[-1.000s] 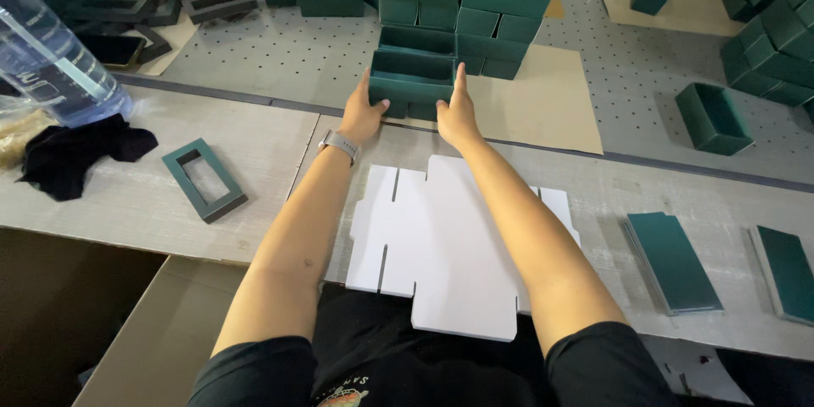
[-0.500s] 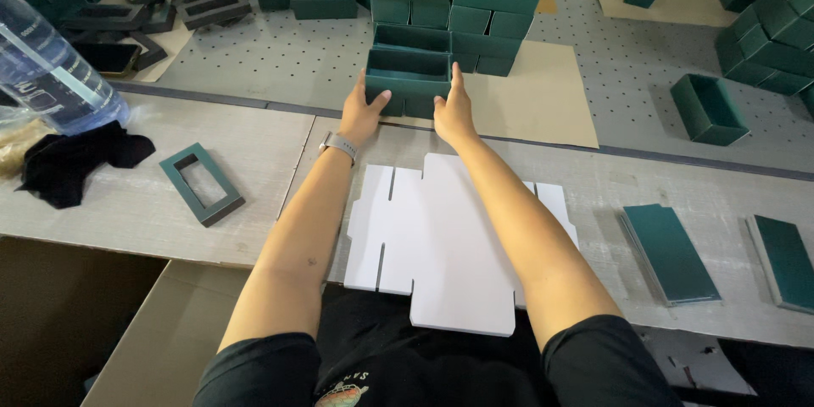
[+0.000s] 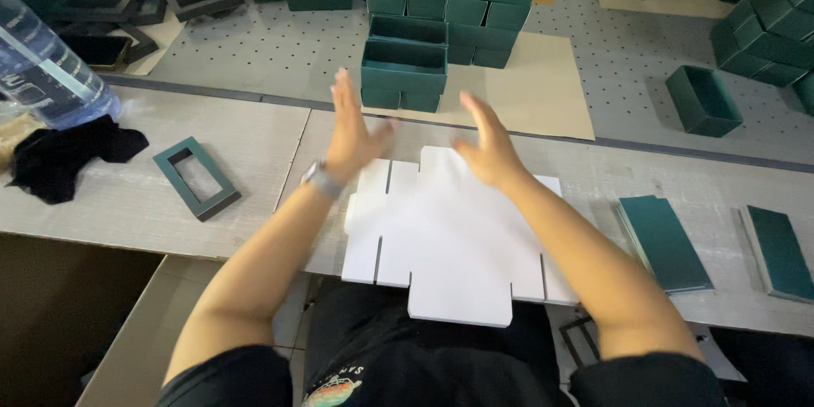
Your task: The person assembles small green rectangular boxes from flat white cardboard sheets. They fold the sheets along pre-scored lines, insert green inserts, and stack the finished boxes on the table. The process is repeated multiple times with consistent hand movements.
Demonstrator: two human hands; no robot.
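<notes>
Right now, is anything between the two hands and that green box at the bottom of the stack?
Nothing visible. The left hand and right hand are open above the white die-cut card, and only bare table lies between them and the green box.

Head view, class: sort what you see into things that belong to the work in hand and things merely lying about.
In the work:
- left hand and right hand, open, above the bench
- white die-cut card stack beneath them
- open green box just beyond the hands

Lying about:
- green frame
- water bottle
- black cloth
- flat green sheets
</notes>
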